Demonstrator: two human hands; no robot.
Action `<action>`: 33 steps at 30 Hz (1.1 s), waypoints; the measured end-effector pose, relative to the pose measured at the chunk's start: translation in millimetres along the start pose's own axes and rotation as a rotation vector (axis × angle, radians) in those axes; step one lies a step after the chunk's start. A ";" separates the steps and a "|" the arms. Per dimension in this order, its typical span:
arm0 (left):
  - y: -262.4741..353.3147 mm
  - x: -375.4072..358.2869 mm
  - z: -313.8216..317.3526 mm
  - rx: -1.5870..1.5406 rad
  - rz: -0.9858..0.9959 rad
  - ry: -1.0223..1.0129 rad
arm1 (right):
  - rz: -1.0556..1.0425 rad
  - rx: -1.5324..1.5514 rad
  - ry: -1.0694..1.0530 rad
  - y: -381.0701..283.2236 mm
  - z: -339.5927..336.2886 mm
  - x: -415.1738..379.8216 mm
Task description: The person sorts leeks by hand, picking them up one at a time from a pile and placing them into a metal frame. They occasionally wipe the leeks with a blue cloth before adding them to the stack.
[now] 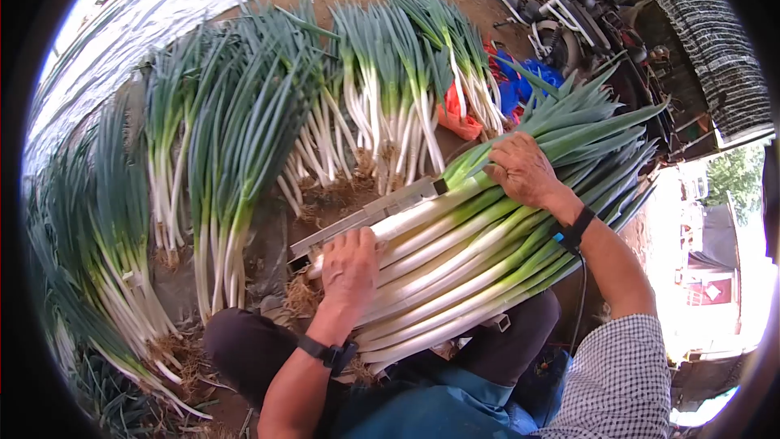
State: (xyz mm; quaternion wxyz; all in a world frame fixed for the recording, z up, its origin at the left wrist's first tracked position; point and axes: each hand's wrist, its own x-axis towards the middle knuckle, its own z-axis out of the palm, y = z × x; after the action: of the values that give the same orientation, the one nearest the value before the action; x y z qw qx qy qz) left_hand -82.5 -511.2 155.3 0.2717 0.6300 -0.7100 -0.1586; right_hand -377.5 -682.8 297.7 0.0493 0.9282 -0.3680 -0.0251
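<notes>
Leek bundle [479, 236] across lap, under left hand [349, 268], right hand [522, 171], both pressed flat.

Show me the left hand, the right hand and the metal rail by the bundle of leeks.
left hand [349, 264], head view, back of the hand.
right hand [522, 169], head view, back of the hand.
metal rail [370, 215], head view, middle of its bare length.

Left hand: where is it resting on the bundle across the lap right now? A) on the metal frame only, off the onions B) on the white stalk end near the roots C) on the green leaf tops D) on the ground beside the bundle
B: the left hand lies flat on the white stalks of the green onion bundle, while the right hand presses where green begins.
</notes>
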 end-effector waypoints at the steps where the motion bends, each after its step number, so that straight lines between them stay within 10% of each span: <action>1: -3.0 0.7 1.8 -0.026 -0.005 0.021 | -0.026 0.012 0.015 3.6 0.1 3.3; 7: -24.3 -15.0 15.0 -0.647 0.073 0.131 | -0.058 -0.104 -0.066 -10.2 -9.9 1.1; 9: -13.4 -8.4 29.6 -0.151 -0.066 0.023 | -0.012 -0.130 0.028 -39.1 0.1 -4.4; 15: -6.5 -23.0 -4.4 0.079 -0.116 0.025 | 0.082 -0.119 0.038 -57.4 29.8 -12.4; 18: 4.4 -54.0 -64.8 0.199 -0.042 0.104 | 0.087 -0.107 0.093 -46.7 33.0 -16.8; 21: 8.4 -100.9 -178.7 0.363 -0.055 -0.238 | 0.103 -0.104 0.150 -42.9 31.7 -17.7; 22: -4.5 -126.8 -202.2 0.180 -0.079 -0.027 | 0.122 -0.045 0.215 -44.9 31.7 -21.4; 27: -141.2 -273.2 -242.7 -0.268 -0.664 0.228 | 0.213 0.246 0.333 -77.7 17.1 -48.3; 33: -321.5 -550.4 -118.3 -0.301 -1.218 0.227 | 0.275 0.424 0.236 -118.7 11.7 -70.2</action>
State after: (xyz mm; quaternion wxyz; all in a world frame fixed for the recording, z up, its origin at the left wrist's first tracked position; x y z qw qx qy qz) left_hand 278.9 -7.7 -34.5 0.2920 0.8885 -0.1615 -0.3150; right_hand -348.8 -549.6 273.7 -0.1005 0.8556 -0.4792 0.1677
